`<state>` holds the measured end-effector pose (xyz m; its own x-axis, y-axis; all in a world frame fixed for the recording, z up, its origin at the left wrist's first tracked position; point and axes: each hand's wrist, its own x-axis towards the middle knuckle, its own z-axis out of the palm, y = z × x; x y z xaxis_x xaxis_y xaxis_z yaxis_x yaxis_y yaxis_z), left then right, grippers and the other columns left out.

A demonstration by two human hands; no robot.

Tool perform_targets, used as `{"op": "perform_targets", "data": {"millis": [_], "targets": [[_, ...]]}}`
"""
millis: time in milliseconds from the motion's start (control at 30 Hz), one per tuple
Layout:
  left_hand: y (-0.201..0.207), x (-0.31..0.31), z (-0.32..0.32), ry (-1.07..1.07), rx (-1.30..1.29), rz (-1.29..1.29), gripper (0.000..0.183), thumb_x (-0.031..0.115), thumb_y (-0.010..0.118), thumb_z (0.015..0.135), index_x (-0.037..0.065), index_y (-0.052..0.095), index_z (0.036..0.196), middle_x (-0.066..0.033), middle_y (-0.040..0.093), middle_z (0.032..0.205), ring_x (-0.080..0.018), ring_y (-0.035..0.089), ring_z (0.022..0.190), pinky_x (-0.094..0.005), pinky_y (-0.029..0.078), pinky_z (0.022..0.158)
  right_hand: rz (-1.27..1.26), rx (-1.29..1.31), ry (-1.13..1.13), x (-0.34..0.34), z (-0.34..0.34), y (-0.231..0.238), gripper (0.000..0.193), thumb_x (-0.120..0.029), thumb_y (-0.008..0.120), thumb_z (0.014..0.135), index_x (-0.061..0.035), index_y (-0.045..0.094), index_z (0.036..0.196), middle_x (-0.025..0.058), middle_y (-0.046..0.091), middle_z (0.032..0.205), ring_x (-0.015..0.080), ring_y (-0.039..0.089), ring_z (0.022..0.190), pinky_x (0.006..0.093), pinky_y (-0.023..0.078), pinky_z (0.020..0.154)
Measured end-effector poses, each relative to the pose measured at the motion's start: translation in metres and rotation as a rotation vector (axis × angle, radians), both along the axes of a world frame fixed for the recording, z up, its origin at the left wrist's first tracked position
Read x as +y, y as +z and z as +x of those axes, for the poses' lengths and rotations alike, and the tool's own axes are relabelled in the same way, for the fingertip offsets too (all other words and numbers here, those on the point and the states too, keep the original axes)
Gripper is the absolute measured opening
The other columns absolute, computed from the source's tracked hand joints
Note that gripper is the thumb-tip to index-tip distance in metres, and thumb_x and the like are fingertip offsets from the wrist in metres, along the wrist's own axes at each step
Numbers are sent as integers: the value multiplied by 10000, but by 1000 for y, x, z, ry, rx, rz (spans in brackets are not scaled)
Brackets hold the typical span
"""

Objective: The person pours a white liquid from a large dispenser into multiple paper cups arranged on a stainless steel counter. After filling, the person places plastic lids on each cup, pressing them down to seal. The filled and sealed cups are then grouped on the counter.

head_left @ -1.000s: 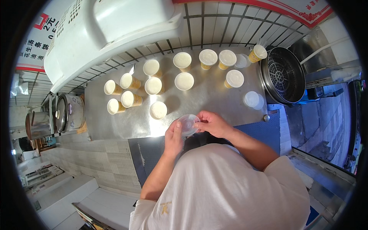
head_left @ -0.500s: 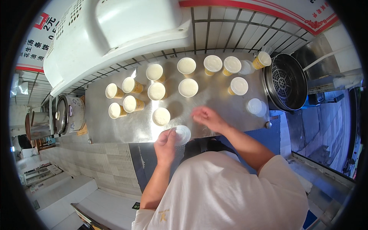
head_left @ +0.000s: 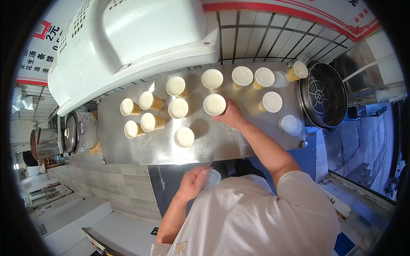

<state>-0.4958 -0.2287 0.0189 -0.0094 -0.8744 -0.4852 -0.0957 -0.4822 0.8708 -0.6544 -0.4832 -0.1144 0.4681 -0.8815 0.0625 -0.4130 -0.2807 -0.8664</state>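
Observation:
My left hand (head_left: 192, 184) is closed on a clear plastic lid (head_left: 211, 178), low in front of the table's near edge. My right hand (head_left: 232, 114) reaches over the table, its fingers curled round the right side of an uncovered paper cup (head_left: 214, 104) filled with a pale, creamy liquid. Behind it stands another uncovered cup (head_left: 212, 79). To the left are several more filled cups without lids, among them a near one (head_left: 184, 137). Cups with lids stand to the right, such as one front cup (head_left: 271, 102).
Stacks of clear lids (head_left: 289, 123) lie at the right of the steel table (head_left: 239, 145). A black steamer pot (head_left: 324, 94) adjoins that end; a rice cooker (head_left: 83, 132) stands at the left. A large white plastic cover (head_left: 141, 30) overhangs the back left.
My right hand has moved forward and closed round the cup. My left hand has drawn back toward my body with the lid. The whole view has shifted slightly.

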Motion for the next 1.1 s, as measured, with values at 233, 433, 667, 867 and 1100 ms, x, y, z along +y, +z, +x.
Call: {"op": "perform_targets", "data": {"millis": [233,433,667,867,1100], "targets": [[-4,0,9,-13,10,13,205,164,616,1011,2,689,1114,8,663,849,-69,581,734,-234,493,672,12,-25,-3,5,-5,11,603,-222,886,652,-52,616,1164,179,664,1120,376,636,1038,456,523,909],[-21,-47,-2,401,-203,-107,184,148,674,961,-23,704,1021,-28,682,849,-78,589,762,-243,491,708,-48,33,-19,28,-39,-4,647,-239,890,621,-56,611,1176,170,664,1122,381,633,1037,462,521,910],[-54,-147,-45,118,-962,-984,251,50,765,695,95,688,930,-80,649,886,-290,630,770,-392,513,672,-204,117,-27,63,-66,-14,680,-269,876,630,-75,595,1218,151,656,1160,361,627,1080,459,501,952],[-67,-133,-81,-223,-1019,-1147,362,157,804,681,105,676,1016,-60,619,959,-282,636,887,-422,533,781,-178,4,-36,75,-81,-16,552,-274,805,715,-126,615,1211,144,657,1191,367,594,1147,474,453,1011],[-62,-122,-88,-221,-1037,-1176,447,283,808,779,51,656,1130,-147,643,1125,-346,636,1036,-451,518,883,-162,-16,17,76,-87,-13,515,-264,750,763,-120,605,1235,145,649,1222,369,576,1180,467,419,1051]]}}
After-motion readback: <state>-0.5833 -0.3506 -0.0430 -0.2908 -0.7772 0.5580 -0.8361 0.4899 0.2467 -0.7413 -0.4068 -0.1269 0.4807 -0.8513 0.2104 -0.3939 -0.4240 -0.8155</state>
